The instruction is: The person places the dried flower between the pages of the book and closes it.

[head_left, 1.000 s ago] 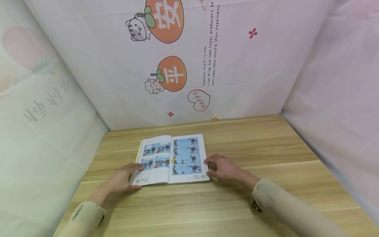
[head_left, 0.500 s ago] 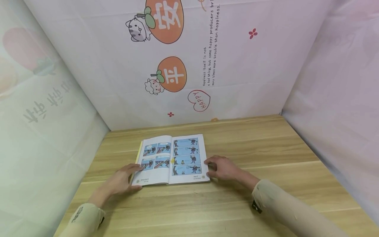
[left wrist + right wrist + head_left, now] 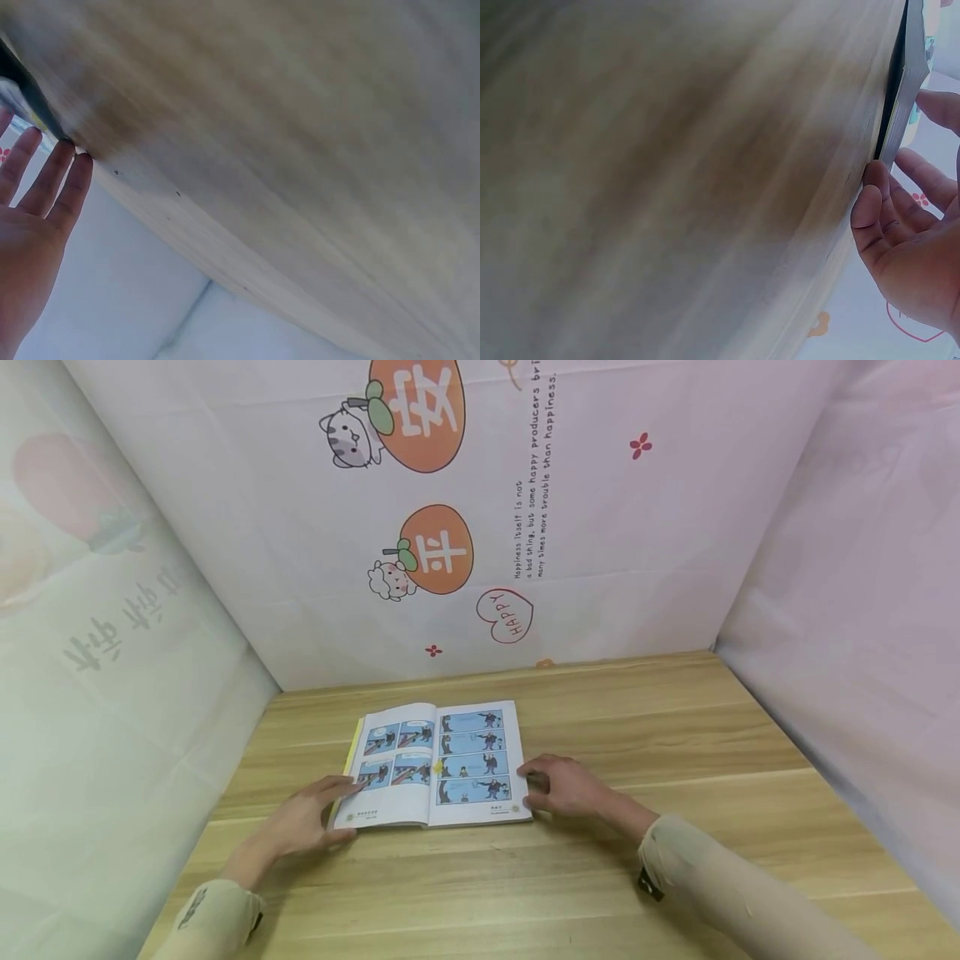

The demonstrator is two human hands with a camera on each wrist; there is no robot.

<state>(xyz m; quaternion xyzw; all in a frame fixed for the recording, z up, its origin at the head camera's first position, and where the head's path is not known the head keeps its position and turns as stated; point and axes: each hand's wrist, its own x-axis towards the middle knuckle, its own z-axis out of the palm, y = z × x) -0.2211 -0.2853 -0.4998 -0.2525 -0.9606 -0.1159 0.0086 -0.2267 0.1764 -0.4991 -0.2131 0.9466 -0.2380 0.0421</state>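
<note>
An open comic book (image 3: 468, 817) lies on the wooden table, with blue picture panels on both pages. My left hand (image 3: 303, 817) rests at its lower left corner, the forefinger reaching onto the page margin and the thumb by the bottom edge. In the left wrist view, straight fingers (image 3: 46, 180) touch the book's dark edge. My right hand (image 3: 570, 785) holds the book's right edge. From the right wrist view, the thumb (image 3: 939, 109) meets the upper side of the book edge (image 3: 904, 97), while curled fingers (image 3: 874, 214) lie against it lower down, next to the table.
The wooden tabletop (image 3: 637, 718) spreads around the book. Behind it hangs a white cloth (image 3: 600, 543) printed with orange fruit, cartoon animals and lettering. More pale cloth closes off the left side (image 3: 150, 677) and the right side (image 3: 847, 610).
My left hand has drawn back very slightly to the left at the page edge. The right hand stays in place, and the book is open at the same pages.
</note>
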